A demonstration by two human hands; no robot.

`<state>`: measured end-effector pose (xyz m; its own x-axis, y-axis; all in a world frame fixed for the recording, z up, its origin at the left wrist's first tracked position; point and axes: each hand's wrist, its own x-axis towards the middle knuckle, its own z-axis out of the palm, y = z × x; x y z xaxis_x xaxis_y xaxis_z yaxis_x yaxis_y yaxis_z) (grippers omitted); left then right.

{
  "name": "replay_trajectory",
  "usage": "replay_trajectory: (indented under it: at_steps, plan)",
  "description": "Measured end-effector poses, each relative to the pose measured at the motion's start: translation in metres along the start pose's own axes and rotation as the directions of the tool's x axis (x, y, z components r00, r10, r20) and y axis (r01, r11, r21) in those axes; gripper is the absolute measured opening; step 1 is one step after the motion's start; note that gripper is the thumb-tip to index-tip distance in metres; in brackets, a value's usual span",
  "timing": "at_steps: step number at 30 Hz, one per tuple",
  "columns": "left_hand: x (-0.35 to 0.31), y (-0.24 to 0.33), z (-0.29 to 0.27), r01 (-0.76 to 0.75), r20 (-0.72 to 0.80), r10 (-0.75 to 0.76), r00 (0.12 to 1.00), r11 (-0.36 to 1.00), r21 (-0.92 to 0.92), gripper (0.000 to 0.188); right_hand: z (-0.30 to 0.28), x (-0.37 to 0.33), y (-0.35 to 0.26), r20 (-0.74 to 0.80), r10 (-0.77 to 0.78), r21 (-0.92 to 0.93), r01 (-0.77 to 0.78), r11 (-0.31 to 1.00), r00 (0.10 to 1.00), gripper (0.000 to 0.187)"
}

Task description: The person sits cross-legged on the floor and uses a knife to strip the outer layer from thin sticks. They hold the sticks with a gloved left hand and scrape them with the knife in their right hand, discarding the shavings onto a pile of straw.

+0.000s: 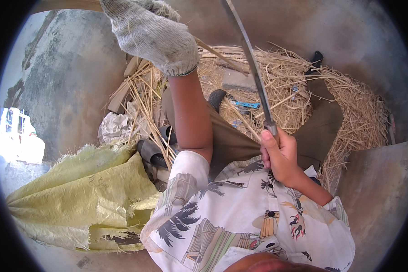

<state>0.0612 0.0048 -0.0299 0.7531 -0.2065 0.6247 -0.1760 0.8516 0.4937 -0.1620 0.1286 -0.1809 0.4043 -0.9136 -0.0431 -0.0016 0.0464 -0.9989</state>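
My left hand [152, 38], in a grey knitted glove, is raised at the upper left with its fingers curled. A tan bamboo piece [68, 5] comes out beside the glove at the top edge, and a thinner bamboo strip [224, 58] shows on the glove's other side. The glove hides whether they are one piece. Bare, my right hand [281, 156] is closed round the handle of a long, slightly curved knife [254, 63] in front of my shirt. Its dark blade points up and away, and the tip runs out of view.
Straw-like bamboo shavings [358, 109] cover the floor around my outstretched legs. Among them lie a grey block [238, 80] and a blue tool [247, 104]. A torn yellow woven sack [118, 192], crumpled paper [115, 127] and dark sandals [152, 152] are at the left.
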Motion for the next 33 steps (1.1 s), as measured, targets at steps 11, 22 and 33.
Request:
replay_trajectory:
  at_steps: [11,22,33]
  plan:
    - [0.001,-0.024,-0.003,0.011,0.054,-0.009,0.999,0.999,-0.046,0.058,0.001,-0.001,0.008,0.072,0.203,0.182,-0.213,0.960,0.977,0.038]
    - [-0.016,0.004,0.016,0.069,0.131,-0.067,0.989,0.998,-0.010,0.062,-0.011,0.009,0.016,0.060,0.137,0.006,-0.138,0.990,0.989,0.035]
    - [-0.011,-0.018,0.008,0.000,0.135,0.001,0.991,1.000,-0.004,0.054,-0.015,0.016,0.015,0.055,0.239,-0.022,-0.238,0.971,0.970,0.037]
